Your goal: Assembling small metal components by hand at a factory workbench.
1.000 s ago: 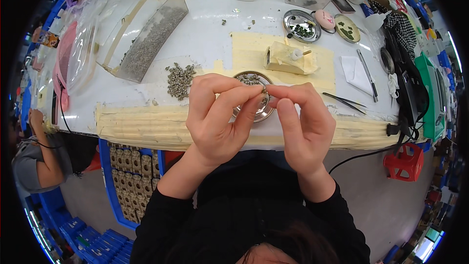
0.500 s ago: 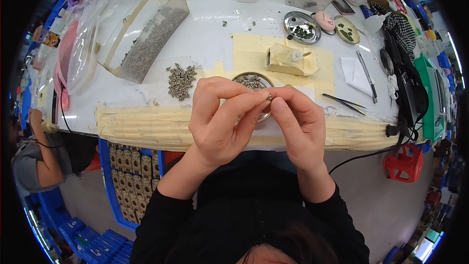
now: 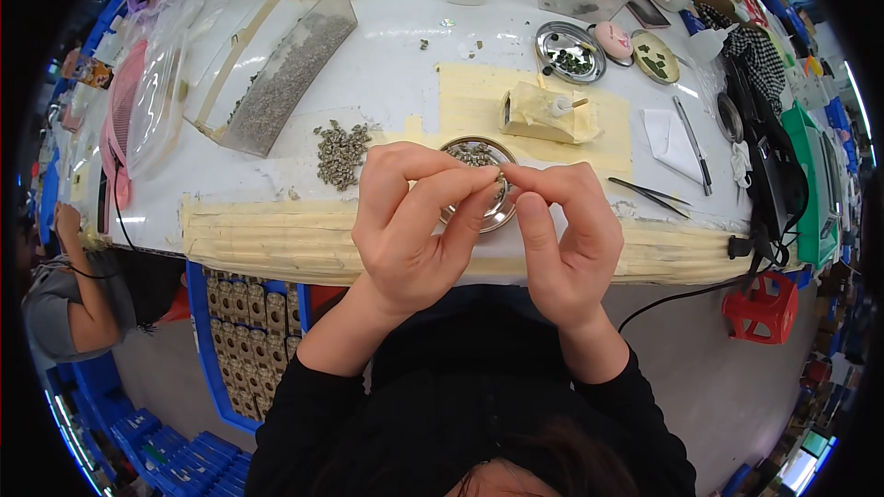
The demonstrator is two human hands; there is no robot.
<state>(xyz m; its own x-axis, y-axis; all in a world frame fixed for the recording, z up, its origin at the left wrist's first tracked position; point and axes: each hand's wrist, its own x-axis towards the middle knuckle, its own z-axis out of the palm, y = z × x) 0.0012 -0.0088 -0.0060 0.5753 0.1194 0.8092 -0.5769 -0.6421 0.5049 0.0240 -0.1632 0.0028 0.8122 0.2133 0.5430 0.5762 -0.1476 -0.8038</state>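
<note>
My left hand (image 3: 405,225) is closed in a pinch over the near side of a round metal dish (image 3: 498,218). Between its thumb and index fingertips sits a small metal part (image 3: 499,186), mostly covered by the fingers. My right hand (image 3: 575,239) meets it from the other side: the index fingertip touches at the part, while the thumb stands apart below. Silvery small parts (image 3: 474,155) lie in the dish, partly hidden behind my fingers. A loose pile of similar metal parts (image 3: 342,155) rests on the table to the left.
A clear bin (image 3: 293,83) of small parts lies tilted at far left. Beyond the dish stands a tape-covered block (image 3: 550,113). Black tweezers (image 3: 649,195), a pen (image 3: 692,144) and a dish with dark green pieces (image 3: 571,52) are to the right. A blue crate (image 3: 200,340) sits below the table edge.
My right thumb has moved away from the small metal part and the right hand has shifted slightly right. The left fingertips have moved a little left, still pinching.
</note>
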